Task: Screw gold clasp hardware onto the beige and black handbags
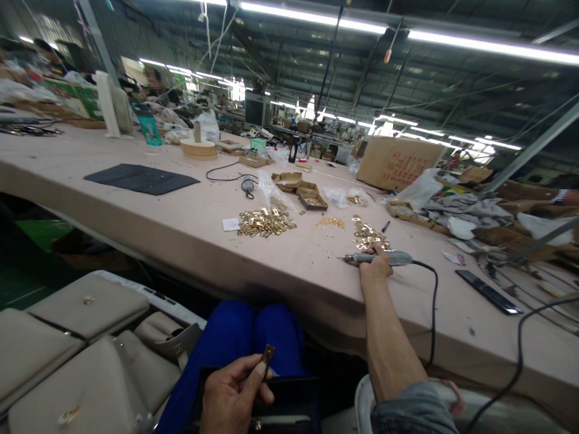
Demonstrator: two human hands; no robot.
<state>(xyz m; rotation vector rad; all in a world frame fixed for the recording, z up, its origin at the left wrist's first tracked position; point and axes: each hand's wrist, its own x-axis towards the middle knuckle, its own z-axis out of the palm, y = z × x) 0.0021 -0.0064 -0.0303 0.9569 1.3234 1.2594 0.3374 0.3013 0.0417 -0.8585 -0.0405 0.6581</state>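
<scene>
My left hand [237, 392] pinches a small gold metal plate [268, 355] with a slot in it, above my lap. Below it, partly hidden by the hand, a black bag [296, 395] lies across my knees with a small gold fitting. Out on the table, my right hand [376, 265] has its fingers around a grey electric screwdriver [398, 258], its bit pointing left and its cord trailing right. Just beyond that hand is a small pile of gold plates [367, 232]. Tiny gold screws [331, 222] are scattered to the left, beside a larger heap of gold plates [266, 223].
Beige bags [90, 307] fill a white bin at my left. On the table lie a black sheet [142, 178], small cardboard trays [311, 196], a tape roll [198, 149] and a dark phone [488, 292]. A large carton [398, 161] stands at the back. Cords run at right.
</scene>
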